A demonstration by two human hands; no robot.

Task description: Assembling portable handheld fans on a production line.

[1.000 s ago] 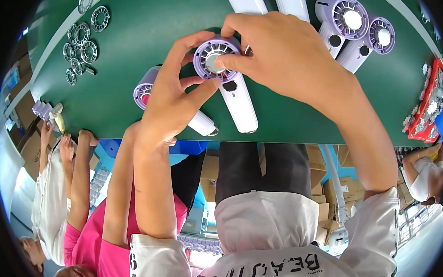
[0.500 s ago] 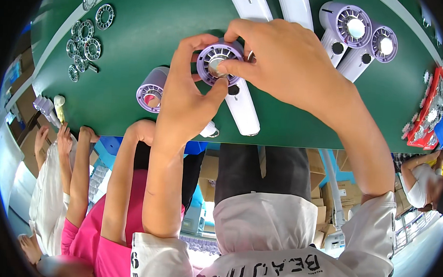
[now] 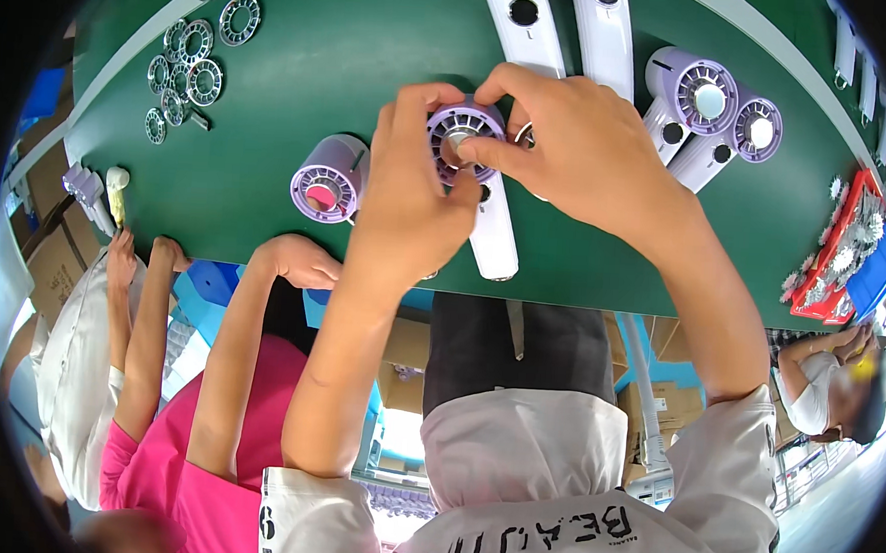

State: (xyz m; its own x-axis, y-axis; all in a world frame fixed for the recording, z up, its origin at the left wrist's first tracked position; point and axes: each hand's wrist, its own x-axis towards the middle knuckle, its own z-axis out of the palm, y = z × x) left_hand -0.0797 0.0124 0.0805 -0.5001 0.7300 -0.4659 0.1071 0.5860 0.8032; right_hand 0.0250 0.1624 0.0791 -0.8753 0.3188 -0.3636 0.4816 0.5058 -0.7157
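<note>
A handheld fan with a purple round head and a white handle (image 3: 495, 231) is between my hands, its spoked front facing up. My left hand (image 3: 412, 190) wraps round the left side of the head, thumb near its lower rim. With fingers curled over the far rim, my right hand (image 3: 581, 134) presses its thumb at the silvery centre of the head. A small shiny ring-like edge shows under the right palm; what it belongs to is hidden. Just left of my left hand lies another purple fan (image 3: 330, 177), its front toward me.
Several chrome spoked rings (image 3: 205, 82) lie at the far left of the green table (image 3: 303, 79). White-handled fans (image 3: 708, 95) lie to the right and beyond my hands. A red tray (image 3: 837, 252) of silvery parts stands far right. A co-worker in pink (image 3: 225, 415) works at my left.
The view has shifted, so things on the table sit differently in the picture. Both hands still grip the fan head, the right thumb still at its centre. The neighbour's hand beside me has moved slightly.
</note>
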